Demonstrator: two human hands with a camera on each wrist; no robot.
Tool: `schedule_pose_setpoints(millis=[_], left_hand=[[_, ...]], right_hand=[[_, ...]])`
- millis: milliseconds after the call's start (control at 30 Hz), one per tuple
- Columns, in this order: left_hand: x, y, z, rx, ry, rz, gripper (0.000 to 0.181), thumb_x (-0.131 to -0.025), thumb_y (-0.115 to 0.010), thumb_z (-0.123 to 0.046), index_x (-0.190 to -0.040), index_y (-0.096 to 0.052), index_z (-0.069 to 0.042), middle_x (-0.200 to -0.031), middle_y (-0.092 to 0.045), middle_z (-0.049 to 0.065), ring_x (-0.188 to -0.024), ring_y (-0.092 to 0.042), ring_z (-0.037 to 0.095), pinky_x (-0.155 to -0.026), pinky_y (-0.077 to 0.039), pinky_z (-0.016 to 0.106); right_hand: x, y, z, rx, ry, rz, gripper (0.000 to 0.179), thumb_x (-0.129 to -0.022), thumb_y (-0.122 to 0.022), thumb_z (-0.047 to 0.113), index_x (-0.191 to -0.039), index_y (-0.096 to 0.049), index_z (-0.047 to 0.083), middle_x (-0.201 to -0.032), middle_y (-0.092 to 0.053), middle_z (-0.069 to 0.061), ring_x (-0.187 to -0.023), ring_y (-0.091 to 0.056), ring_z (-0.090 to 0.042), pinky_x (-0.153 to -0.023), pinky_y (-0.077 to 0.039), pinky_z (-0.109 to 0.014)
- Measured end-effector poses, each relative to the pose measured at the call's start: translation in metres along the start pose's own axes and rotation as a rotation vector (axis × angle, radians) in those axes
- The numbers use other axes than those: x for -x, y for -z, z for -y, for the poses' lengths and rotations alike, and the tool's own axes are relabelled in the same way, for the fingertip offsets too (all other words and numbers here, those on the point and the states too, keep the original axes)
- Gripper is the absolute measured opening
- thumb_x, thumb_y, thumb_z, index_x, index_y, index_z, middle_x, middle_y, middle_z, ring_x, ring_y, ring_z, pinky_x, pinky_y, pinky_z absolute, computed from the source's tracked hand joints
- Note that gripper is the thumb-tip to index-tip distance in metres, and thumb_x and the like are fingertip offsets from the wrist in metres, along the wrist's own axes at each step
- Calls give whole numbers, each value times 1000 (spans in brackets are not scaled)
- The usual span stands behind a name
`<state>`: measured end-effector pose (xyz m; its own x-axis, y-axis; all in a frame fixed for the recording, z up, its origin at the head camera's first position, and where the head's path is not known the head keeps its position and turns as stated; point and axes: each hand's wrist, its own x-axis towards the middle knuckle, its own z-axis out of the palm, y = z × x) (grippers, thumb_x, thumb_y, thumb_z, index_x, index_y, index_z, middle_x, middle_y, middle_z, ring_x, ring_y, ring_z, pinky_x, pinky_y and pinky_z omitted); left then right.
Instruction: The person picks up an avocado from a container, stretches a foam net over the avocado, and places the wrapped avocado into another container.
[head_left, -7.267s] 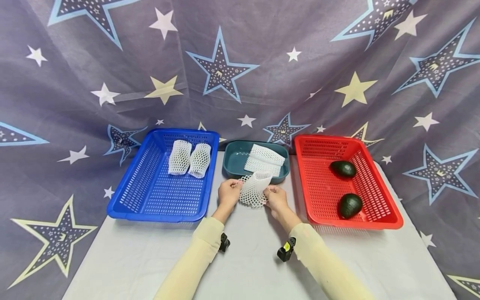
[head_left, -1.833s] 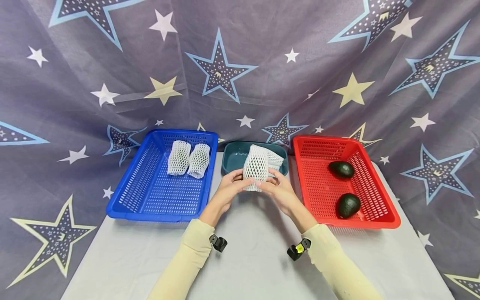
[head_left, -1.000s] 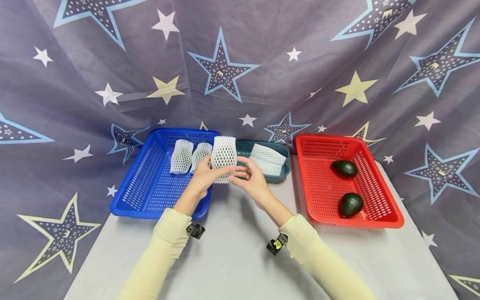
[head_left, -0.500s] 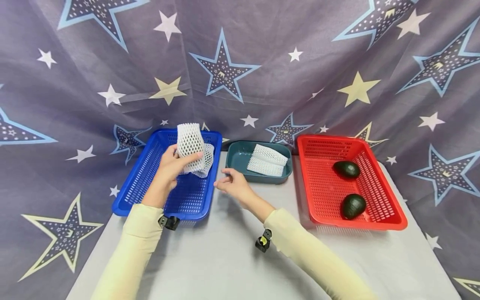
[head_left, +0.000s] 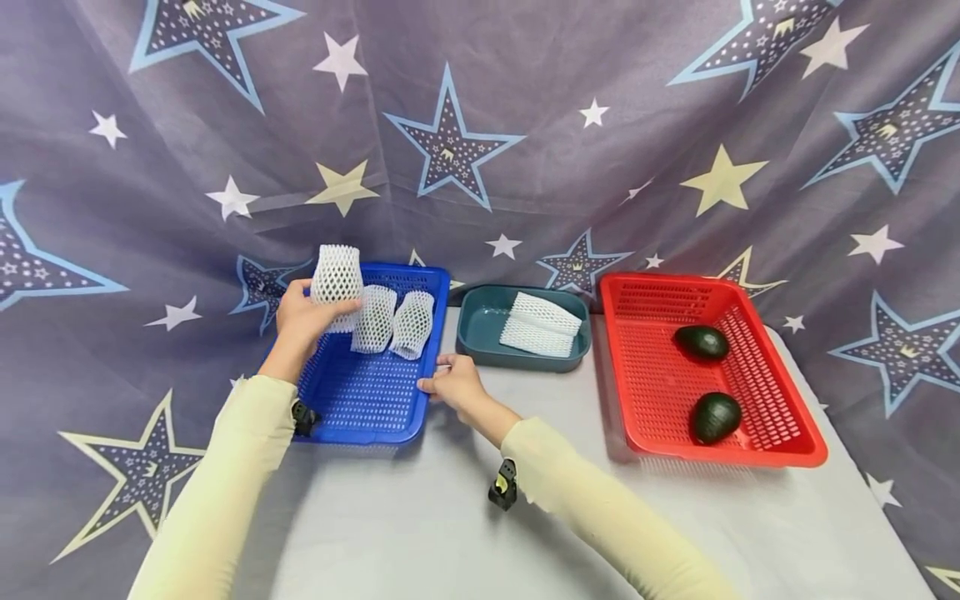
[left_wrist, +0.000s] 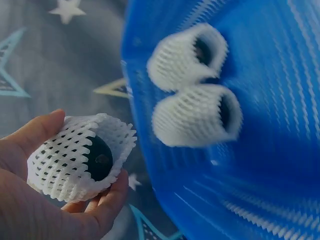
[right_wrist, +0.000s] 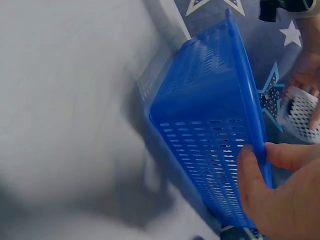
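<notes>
My left hand (head_left: 300,323) grips an avocado in a white foam net (head_left: 336,277) above the left part of the blue basket (head_left: 363,410). The avocado's dark end (left_wrist: 101,159) shows through the net's open mouth in the left wrist view. Two more netted avocados, one (head_left: 375,318) beside the other (head_left: 412,323), lie in this basket toward its back. At the basket's right side, my right hand (head_left: 457,385) pinches the rim (right_wrist: 250,105) between thumb and fingers, as the right wrist view shows.
A dark green tray (head_left: 480,343) with flat white foam nets (head_left: 542,323) stands between the baskets. On the right, a red basket (head_left: 637,400) holds two bare avocados, one (head_left: 702,342) behind the other (head_left: 716,417). A star-patterned cloth (head_left: 525,192) hangs close behind.
The foam net has gone over an avocado held in both hands. My left hand has carried it left over the blue basket; my right hand has let go of it and taken the basket's rim.
</notes>
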<state>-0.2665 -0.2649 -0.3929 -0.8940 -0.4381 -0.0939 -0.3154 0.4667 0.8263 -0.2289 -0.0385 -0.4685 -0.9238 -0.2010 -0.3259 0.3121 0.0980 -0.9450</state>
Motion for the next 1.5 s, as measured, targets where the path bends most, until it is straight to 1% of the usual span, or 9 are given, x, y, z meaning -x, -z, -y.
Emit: schedule_pose_setpoints(millis=[167,267,433,600,800,1033,1233,1333,1500], left_hand=[[-13,3,9,-139,6,-63,86,-79,-85,-31,-147,-42,-1,-141,-54,27,-131,-47,45,-111,-40,54],[-21,3,11,-222,8,-79,82,-78,-85,-33,-142,-46,0,-135,-57,28,-129,-49,47,-110,-41,55],[-34,-3,14,-386,47,-59,83,-77,-84,-36,-138,-44,5,-133,-57,32,-126,-53,49,-106,-46,56],[-45,-11,21,-467,91,-45,90,-77,-83,-35,-141,-39,11,-139,-51,38,-128,-51,51,-107,-47,57],[-51,-22,35,-481,87,-70,93,-77,-84,-29,-144,-35,14,-142,-43,40,-128,-49,53,-110,-45,57],[-52,-33,47,-501,98,-101,91,-75,-84,-24,-143,-37,15,-140,-41,38,-123,-54,53,-107,-48,56],[-53,-35,46,-495,101,-69,89,-77,-81,-26,-143,-37,17,-141,-44,39,-129,-50,52,-111,-45,55],[-53,-36,44,-458,91,-41,93,-79,-80,-26,-146,-31,15,-143,-43,40,-131,-48,53,-113,-43,55],[-53,-37,39,-339,118,-25,108,-79,-82,-24,-155,-12,9,-146,-42,40,-135,-46,52,-116,-40,54]], right_hand=[[-1,0,0,-50,-39,-4,51,-85,-73,-10,-131,-53,-11,-80,-65,-7,-62,-64,-11,-81,-63,-44],[0,0,1,-52,-45,-6,49,-85,-73,-10,-130,-53,-10,-77,-61,-4,-61,-62,-10,-77,-64,-41],[0,0,1,-35,-42,-12,47,-86,-72,-10,-129,-52,-10,-77,-61,-4,-63,-62,-11,-77,-64,-42],[1,-2,0,-24,-41,-25,47,-86,-72,-10,-128,-52,-10,-77,-61,-4,-63,-62,-11,-71,-64,-37],[3,-4,-2,-19,-35,-30,45,-85,-73,-11,-126,-54,-10,-75,-61,-5,-60,-61,-12,-61,-63,-30],[5,-8,-3,19,-34,-44,42,-86,-73,-10,-124,-56,-9,-81,-70,-12,-63,-63,-11,-71,-64,-38],[6,-8,-1,35,-36,-46,41,-87,-73,-8,-124,-56,-8,-92,-75,-21,-63,-63,-10,-65,-63,-32],[5,-7,0,44,-30,-50,42,-86,-74,-9,-124,-56,-8,-91,-75,-21,-64,-63,-11,-62,-63,-29],[2,-4,0,46,-17,-57,42,-86,-74,-9,-124,-56,-9,-84,-73,-16,-63,-64,-11,-72,-64,-39]])
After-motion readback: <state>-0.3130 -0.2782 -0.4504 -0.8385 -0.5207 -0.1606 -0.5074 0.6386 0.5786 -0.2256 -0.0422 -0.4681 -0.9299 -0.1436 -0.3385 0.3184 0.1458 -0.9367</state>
